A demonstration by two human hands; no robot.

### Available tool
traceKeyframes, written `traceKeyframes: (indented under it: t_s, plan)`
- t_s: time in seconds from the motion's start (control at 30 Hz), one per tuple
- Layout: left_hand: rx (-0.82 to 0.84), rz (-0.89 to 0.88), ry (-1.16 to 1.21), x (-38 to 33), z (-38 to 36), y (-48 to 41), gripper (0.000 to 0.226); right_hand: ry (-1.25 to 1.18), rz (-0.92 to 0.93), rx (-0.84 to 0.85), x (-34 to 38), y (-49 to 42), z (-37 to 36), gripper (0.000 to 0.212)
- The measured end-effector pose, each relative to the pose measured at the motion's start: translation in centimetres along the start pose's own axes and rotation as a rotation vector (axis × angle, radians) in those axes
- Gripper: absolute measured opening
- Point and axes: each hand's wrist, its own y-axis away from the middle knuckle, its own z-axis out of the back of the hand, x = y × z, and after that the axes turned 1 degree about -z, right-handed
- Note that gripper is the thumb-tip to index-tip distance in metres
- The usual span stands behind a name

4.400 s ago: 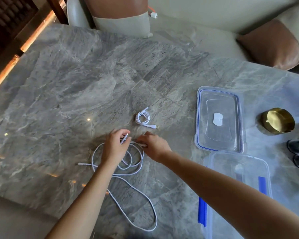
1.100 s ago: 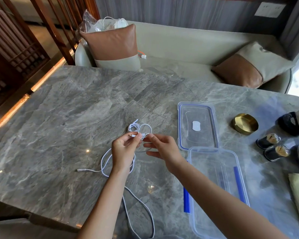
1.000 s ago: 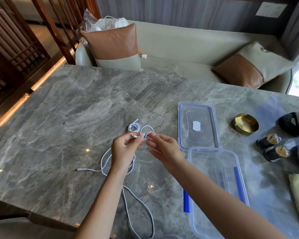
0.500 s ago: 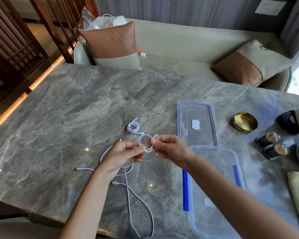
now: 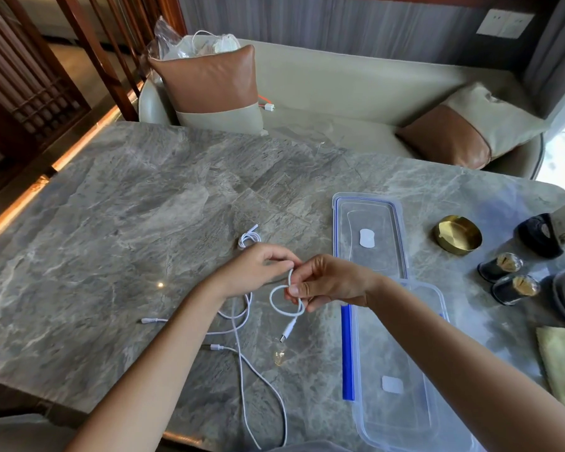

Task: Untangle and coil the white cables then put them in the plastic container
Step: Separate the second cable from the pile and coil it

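Grey marble bench [image 5: 111,223], viewed from the head camera. Item one: short white cable [image 5: 274,300], formed into a single small loop and held above the bench, its plug end hanging free below the loop. Left hand [image 5: 258,269]: grip closed, thumb and forefinger pinching the cable at the top of the loop. Right hand [image 5: 330,282]: grip closed, fingers curled and pinching the same cable where the loop crosses. The two hands meet fingertip to fingertip. Item two: long white cable [image 5: 242,353], loose on the bench under the left forearm, trailing toward the near edge, with two plug ends lying to the left. Item three: coiled cable [image 5: 248,238], a small white bundle flat on the bench just beyond the left hand. Item four: plastic container [image 5: 402,370], clear with blue clasps, open, to the right below the right forearm, with no cable inside. Item five: lid [image 5: 369,236], clear with blue seal, flat on the bench just beyond the container. Sundry: brass bowl [image 5: 457,234] and two dark jars [image 5: 499,265] further right.
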Motion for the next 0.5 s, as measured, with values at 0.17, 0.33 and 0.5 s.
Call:
traceKeyframes:
  t_s: [0.17, 0.33, 0.5]
  plan:
    - [-0.082, 0.059, -0.04, 1.7, 0.4, 0.7, 0.015, 0.12, 0.007, -0.136, -0.6, 0.1, 0.9, 0.008]
    - [-0.216, 0.198, 0.075, 2.9, -0.6, 1.6, 0.014, 0.208, 0.026, -0.313, -1.3, -1.0, 1.0, 0.016]
    - [-0.305, 0.296, 0.309, 3.4, -2.3, 2.6, 0.023, 0.493, 0.118, -0.517, -2.0, -1.4, 0.7, 0.016]
